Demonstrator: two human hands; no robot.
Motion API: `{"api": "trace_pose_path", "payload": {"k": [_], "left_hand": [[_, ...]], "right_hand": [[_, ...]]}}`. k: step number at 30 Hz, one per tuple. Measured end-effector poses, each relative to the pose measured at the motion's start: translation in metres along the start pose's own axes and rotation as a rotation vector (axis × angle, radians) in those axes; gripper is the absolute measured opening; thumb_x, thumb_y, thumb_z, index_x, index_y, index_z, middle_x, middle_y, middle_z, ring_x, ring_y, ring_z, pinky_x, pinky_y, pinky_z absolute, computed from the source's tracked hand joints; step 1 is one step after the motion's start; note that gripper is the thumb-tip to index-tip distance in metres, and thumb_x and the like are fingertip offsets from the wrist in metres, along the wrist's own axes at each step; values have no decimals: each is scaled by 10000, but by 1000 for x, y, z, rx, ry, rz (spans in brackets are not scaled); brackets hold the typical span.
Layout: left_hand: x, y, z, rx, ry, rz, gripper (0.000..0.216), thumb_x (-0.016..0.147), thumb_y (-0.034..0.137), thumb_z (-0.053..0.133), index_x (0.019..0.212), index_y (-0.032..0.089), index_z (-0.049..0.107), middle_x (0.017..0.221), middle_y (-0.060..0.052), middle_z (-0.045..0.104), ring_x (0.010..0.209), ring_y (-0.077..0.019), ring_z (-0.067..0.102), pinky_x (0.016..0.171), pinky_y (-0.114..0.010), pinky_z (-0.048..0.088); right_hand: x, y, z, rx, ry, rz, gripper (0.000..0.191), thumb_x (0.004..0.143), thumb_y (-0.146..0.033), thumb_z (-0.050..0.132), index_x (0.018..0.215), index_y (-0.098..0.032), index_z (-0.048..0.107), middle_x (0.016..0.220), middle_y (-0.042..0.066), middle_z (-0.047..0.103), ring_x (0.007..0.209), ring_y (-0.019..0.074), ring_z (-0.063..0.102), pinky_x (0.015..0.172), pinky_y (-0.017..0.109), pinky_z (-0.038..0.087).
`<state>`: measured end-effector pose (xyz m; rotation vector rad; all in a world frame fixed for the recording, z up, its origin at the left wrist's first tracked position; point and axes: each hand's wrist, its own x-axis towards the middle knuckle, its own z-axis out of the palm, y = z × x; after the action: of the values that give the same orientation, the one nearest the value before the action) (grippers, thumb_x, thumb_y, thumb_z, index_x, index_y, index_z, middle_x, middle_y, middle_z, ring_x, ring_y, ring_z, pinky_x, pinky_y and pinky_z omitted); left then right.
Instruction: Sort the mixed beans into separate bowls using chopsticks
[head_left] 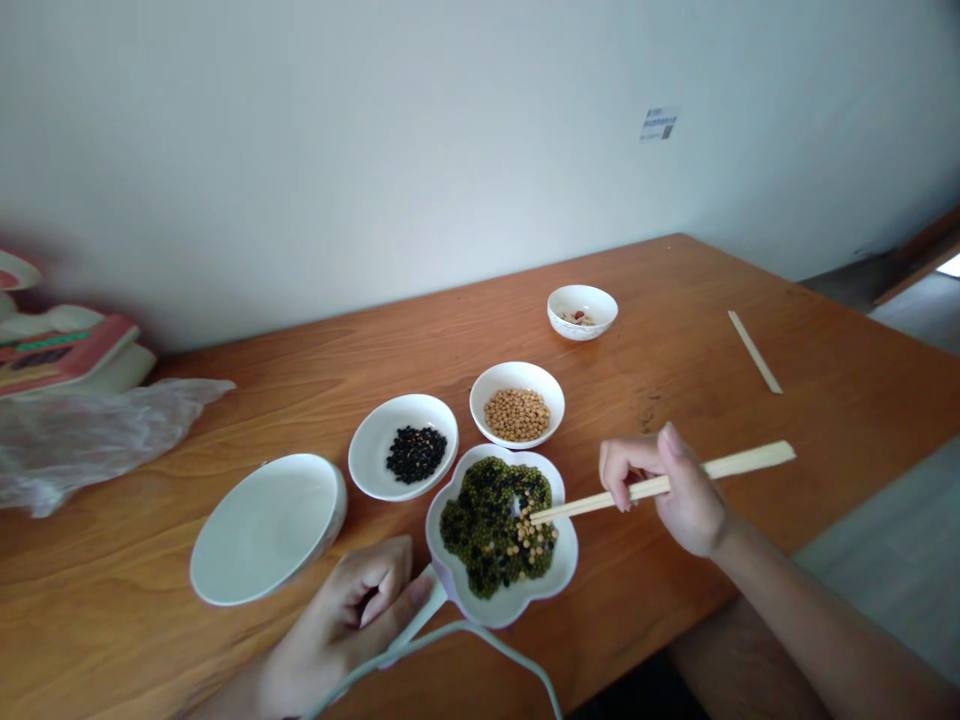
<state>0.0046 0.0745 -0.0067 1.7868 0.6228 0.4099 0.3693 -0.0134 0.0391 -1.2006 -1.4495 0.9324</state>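
My right hand (675,490) is closed around a pair of wooden chopsticks (585,504). Their tips are together among yellow soybeans (536,540) in a white flower-shaped dish (564,580) with a handle. Green mung beans (480,500) and some black beans cover much of the rest of that dish. Curled at the dish's handle (412,625) is my left hand (360,600), its thumb pressed along it; the palm side is hidden. Just behind the dish stand a bowl of black beans (417,455) and a bowl of soybeans (517,414).
A larger white bowl (262,530) stands at left. Farther back is a small bowl (583,312) with a few bits inside. A wooden stick (754,352) lies at right. Plastic film (112,430) and a pink-white object (75,350) sit far left. A pale cable (465,628) crosses in front.
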Motion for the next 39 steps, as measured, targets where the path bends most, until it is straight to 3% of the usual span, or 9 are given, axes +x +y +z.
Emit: {"api": "trace_pose_path", "payload": {"k": [8,19,29,39], "left_hand": [[0,1,-1,10,-6,27,435,1060,179,506,685,200,287,686,28,426,603,-89,393,568,-201,382],[0,1,-2,0,-18,36,431,1068,168,488,692,202,280,694,28,412,626,-102,376,584,-212,370],[-2,0,-4,3,-11,26,431,1055,157,510,690,201,287,695,27,421,616,-96,376,580,-210,370],[-1,1,-3,-4,-10,34,435,1048,143,522,688,200,284,689,28,420,621,-97,381,585,-210,372]], "right_hand": [[-1,1,-2,-76,-80,-20,831,1044,-632,-4,675,-208,608,655,37,582,623,182,553,636,346,419],[0,0,2,-15,-143,18,846,1016,-682,-23,679,-212,595,655,37,569,629,184,534,631,344,404],[1,-3,6,-49,-165,-25,800,1041,-641,3,712,-215,595,684,41,592,633,181,543,635,342,413],[1,1,10,-49,-93,-51,824,1052,-623,12,677,-204,614,655,35,582,618,171,556,613,329,418]]}}
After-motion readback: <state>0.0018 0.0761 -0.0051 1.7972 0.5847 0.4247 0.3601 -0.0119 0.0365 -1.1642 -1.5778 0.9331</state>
